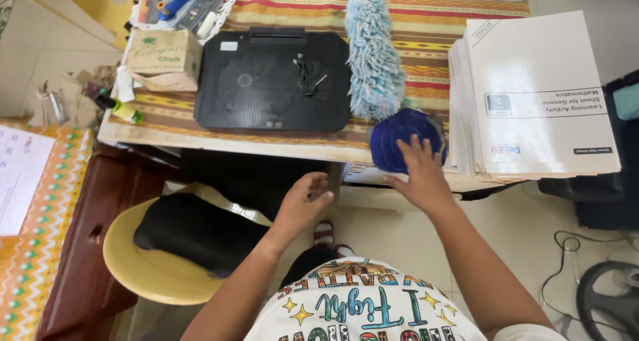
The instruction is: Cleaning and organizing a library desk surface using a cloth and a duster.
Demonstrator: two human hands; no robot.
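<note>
The right hand (418, 174) lies open on the duster's blue base (399, 138) (light, soft, I judge; best gripped there), fluffy head (374, 51) beyond; left hand (303, 204) half-curled, empty.

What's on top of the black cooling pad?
A coiled black cable lies on the cooling pad. The blue duster overlaps its right edge, hiding what lies beneath there.

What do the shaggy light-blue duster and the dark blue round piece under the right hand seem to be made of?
The shaggy light-blue duster looks like chenille or microfibre: soft, matte, thick fuzzy strands. The dark blue round piece beneath the right hand looks like cloth or soft fibre, matte with faint folds; whether it is fabric or thin plastic is unclear. Both lie on a striped woven tablecloth.
</note>
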